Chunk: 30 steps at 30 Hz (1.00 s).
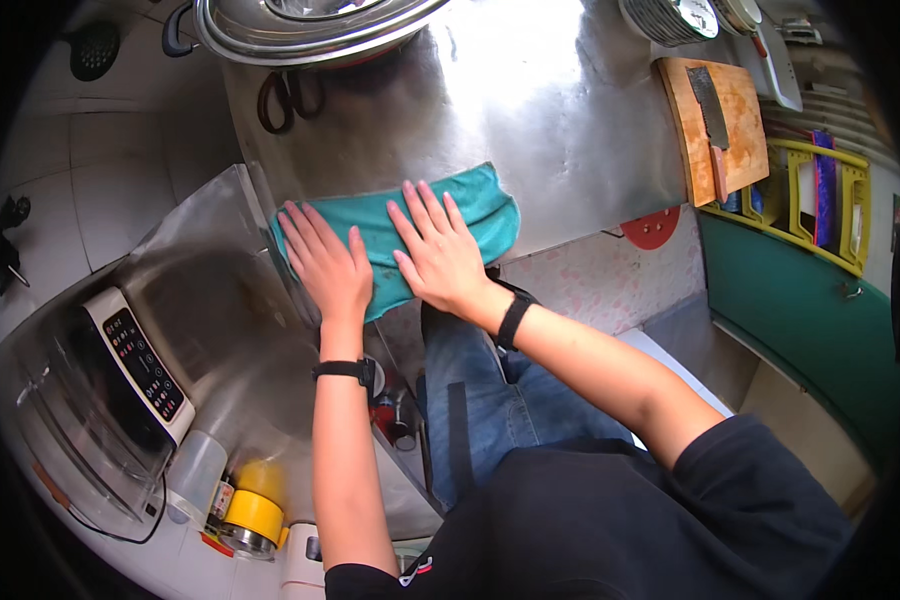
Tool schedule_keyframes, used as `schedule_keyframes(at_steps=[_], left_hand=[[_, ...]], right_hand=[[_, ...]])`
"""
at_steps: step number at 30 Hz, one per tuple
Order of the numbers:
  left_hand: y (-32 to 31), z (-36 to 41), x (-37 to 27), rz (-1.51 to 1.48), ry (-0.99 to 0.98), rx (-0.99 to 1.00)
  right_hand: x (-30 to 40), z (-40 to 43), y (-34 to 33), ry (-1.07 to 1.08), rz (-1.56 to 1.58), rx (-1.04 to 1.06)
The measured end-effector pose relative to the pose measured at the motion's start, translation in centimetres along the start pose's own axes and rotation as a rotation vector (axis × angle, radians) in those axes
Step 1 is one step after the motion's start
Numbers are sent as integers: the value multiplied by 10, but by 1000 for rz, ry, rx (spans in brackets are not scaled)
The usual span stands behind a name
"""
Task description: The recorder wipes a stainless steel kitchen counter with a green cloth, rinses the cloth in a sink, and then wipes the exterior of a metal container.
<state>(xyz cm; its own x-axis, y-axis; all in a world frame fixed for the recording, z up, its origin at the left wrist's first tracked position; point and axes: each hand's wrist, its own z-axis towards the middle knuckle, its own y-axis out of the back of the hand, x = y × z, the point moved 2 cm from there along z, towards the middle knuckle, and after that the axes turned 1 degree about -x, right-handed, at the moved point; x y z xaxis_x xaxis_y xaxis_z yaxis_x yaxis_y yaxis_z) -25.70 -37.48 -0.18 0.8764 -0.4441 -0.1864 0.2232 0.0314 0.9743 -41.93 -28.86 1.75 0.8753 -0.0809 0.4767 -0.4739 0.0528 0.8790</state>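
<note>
A teal cloth [487,206] lies spread along the near edge of a stainless steel counter [570,172]. My left hand [328,266] rests flat on its left part, fingers pointing away from me. On the cloth's middle, my right hand [439,255] presses flat with the fingers spread. Both palms face down, and neither hand grips the cloth. Black bands circle both wrists. Beyond the cloth, the dark handles of scissors [276,105] stick out from beneath a large lidded steel pot [322,37].
At the right, a cleaver [709,105] lies on a wooden cutting board [746,127], near stacked bowls [664,19] and a yellow rack [799,202]. A microwave-like appliance [112,390] stands at the left, near a yellow-lidded jar [253,514]. A red perforated disc [651,229] is below the counter edge.
</note>
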Motion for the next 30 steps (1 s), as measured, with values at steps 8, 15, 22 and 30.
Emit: schedule_keyframes(at_steps=[8,15,22,30], left_hand=[[2,29,9,9,12,1],[5,18,5,3,28,52],[7,-20,-15,6,64,128],[4,-12,-12,-6,97,140]], right_hand=[[-8,59,-7,1,-73,-63],[-18,37,-6,-96,-67,-98],[-18,-24,-7,-235,-156,-50],[-19,1,-6,-262,-131,-42]])
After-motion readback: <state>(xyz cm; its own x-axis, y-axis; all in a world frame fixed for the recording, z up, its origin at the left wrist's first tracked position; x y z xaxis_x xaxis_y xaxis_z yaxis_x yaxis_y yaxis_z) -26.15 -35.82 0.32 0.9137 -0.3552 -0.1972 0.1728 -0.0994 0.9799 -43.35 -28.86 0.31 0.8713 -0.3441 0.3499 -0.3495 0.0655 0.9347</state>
